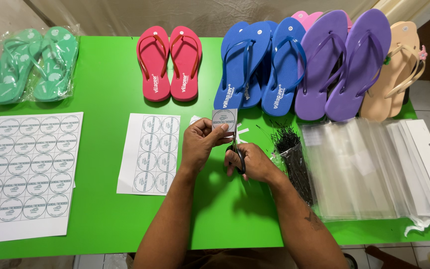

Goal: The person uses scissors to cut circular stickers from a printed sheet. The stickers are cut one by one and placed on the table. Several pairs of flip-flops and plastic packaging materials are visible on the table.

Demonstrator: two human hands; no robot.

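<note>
My left hand (201, 143) pinches a small square paper label (224, 119) with a round printed emblem, held upright over the green table (105, 89). Just right of it, my right hand (251, 162) grips black-handled scissors (236, 153), whose blades point up at the lower edge of the label. A narrow sheet of round labels (150, 152), partly cut away, lies directly left of my hands. A few white paper offcuts (242, 132) lie behind the scissors.
A full label sheet (26, 169) lies at the left. Along the back stand bagged green flip-flops (31, 65), a red pair (169, 62), blue ones (260, 62), purple ones (342, 62) and a beige one (391, 69). Black plastic ties (294, 159) and clear bags (364, 169) sit at the right.
</note>
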